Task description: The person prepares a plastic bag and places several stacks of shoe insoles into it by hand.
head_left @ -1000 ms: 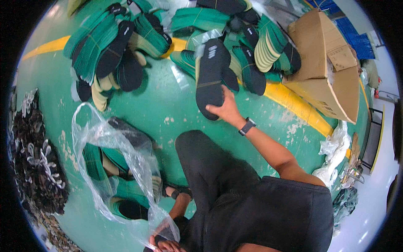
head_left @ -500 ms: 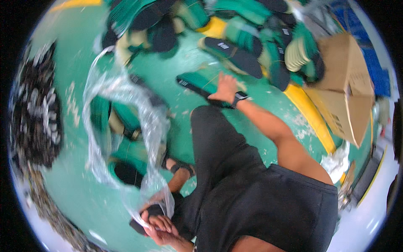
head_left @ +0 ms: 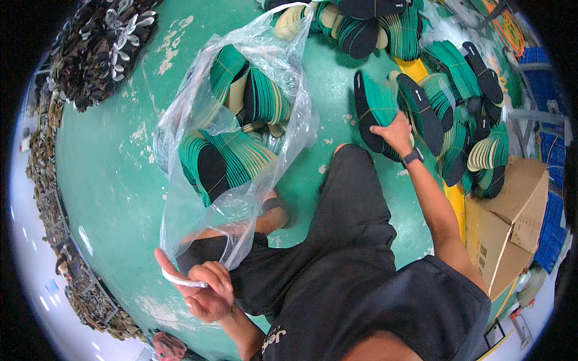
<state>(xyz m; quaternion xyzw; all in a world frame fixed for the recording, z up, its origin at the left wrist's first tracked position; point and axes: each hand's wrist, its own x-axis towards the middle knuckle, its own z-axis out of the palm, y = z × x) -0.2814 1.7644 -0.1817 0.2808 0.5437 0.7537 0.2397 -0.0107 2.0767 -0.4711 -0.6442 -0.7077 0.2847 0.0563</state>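
A clear plastic bag (head_left: 301, 96) stands open-mouthed on the green floor to my left, with several bundles of green and black shoe insoles (head_left: 241, 162) inside. My left hand (head_left: 208, 292) grips the near rim of this bag, its index finger stretched out and a twisted strip of the plastic across the fingers. Ahead and to the right, my right hand (head_left: 394, 135) is closed on the near end of a tied bundle of insoles (head_left: 380, 96), black on its outer face and green along the stack. Its far fingers are partly hidden by the stack.
More insole bundles (head_left: 460, 120) lie at the right and the far side (head_left: 361, 30), across a yellow floor line (head_left: 456, 210). An open cardboard box (head_left: 500, 222) stands right, near blue crates (head_left: 549, 162). Dark piled material (head_left: 90, 48) lies far left.
The view has swung, so the scene sits differently. My right hand went from fingers spread over the insole bundle to gripping its near end. The left hand keeps the bag's rim.
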